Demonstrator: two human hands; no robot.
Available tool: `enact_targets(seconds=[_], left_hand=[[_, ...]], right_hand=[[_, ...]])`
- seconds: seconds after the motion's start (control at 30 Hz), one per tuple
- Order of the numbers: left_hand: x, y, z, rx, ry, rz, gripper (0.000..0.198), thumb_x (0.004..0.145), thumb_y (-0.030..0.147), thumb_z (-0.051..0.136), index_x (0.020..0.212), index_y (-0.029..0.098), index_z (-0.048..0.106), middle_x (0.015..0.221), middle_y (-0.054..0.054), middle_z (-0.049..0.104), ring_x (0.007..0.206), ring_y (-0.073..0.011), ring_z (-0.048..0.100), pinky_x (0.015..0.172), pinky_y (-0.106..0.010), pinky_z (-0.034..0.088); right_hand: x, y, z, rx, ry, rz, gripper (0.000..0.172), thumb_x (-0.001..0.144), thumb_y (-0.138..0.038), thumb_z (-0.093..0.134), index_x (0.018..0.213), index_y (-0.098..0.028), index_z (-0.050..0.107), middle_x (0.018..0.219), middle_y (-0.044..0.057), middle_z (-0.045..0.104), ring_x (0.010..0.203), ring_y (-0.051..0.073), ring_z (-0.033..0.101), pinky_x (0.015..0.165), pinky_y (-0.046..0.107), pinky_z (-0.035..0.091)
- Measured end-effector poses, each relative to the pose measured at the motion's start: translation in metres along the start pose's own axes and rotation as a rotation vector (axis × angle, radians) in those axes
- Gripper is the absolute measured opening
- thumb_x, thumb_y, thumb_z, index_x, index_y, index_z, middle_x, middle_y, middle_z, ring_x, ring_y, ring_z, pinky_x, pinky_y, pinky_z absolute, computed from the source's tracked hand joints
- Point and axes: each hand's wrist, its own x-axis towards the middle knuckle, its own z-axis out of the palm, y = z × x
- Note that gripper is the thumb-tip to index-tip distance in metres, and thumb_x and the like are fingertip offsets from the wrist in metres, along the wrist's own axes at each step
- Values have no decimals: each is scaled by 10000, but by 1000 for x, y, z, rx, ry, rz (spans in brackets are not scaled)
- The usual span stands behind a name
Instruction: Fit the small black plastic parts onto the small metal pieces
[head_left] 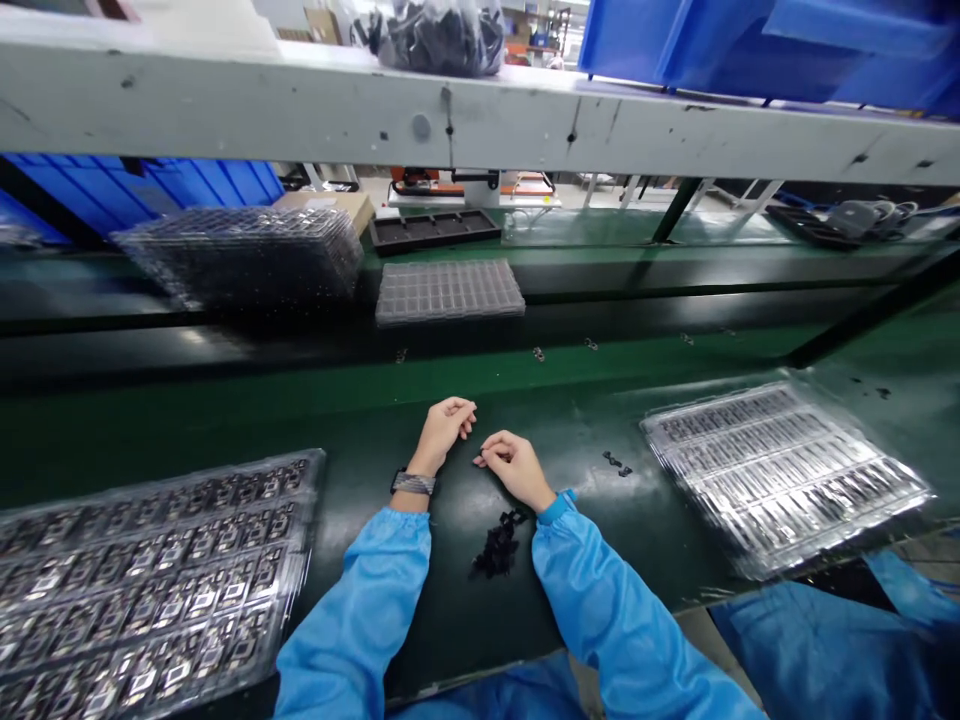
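Observation:
Above the green work surface (465,620), my left hand (448,432) is closed, its thumb and fingertips pinched together. What it holds, if anything, is too small to make out. Just to its right and slightly nearer me, my right hand (516,466) pinches a small black piece (478,457) between thumb and forefinger. The two hands are close together but apart. Between my forearms lies a loose pile of small black pieces (498,545). A few small dark parts (616,463) rest to the right of my right hand.
Clear trays filled with small metal-and-black parts (255,560) lie at left; more filled trays (787,470) lie at right. Small parts (538,354) sit spaced along the green strip ahead. Beyond are a clear tray stack (450,290), a taller stack (247,255) and an overhead shelf (300,110).

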Motion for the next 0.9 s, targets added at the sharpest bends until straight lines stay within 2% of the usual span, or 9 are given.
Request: enact_targets(seconds=[0.1,0.2,0.27,0.37,0.53,0.67,0.8,0.9], left_hand=[[31,9,22,158,34,8,252,809,409,669,782,161,637,693,-25,657,520,-110,558,487,-224,410],[66,18,47,284,33,18,156,809,309,684,768,163,647,692,-29,671,554,-126,590,540,-236,436],[89,25,63,387,44,29,103,810,247,695,756,167,659,725,-48,701,653,-158,647,633,-256,473],[117,34,88,527,71,29,97,809,234,735,759,175,677,855,-101,757,881,-227,708,791,-298,494],[150,42,123,654,131,-27,236,721,290,858,847,164,703,1138,-204,748,1171,-339,668,928,-369,486],[165,40,132,650,152,-90,253,673,219,881,833,157,695,1201,-232,725,1191,-367,662,943,-401,491],[170,34,128,545,170,-126,285,614,120,888,788,172,669,1131,-191,748,1168,-341,674,922,-371,499],[167,33,122,380,192,-119,318,611,85,883,816,169,655,1055,-155,754,1106,-293,693,863,-324,509]], right_hand=[[1,2,0,-29,-20,-19,166,830,-336,698,891,-202,622,753,49,771,842,265,803,730,323,603],[3,4,0,-38,-38,-16,91,817,-258,656,875,-200,616,748,44,768,848,262,803,692,293,583],[4,5,1,-41,-46,-15,63,802,-203,628,864,-202,615,731,26,762,834,245,801,670,268,566],[5,5,1,-75,-55,-44,108,767,-126,593,837,-204,620,727,0,766,782,211,785,661,243,547],[6,5,3,-103,-65,-78,159,753,-89,606,859,-192,667,792,13,796,747,210,765,648,238,529],[7,5,3,-146,-24,-98,152,737,-83,623,835,-179,689,774,24,783,710,211,744,607,230,502],[8,5,3,-105,-10,-111,191,736,-81,608,870,-181,701,750,11,765,690,197,721,611,231,500],[9,5,3,-91,5,-94,204,712,-71,594,856,-185,682,709,-2,745,654,185,709,606,235,499]])
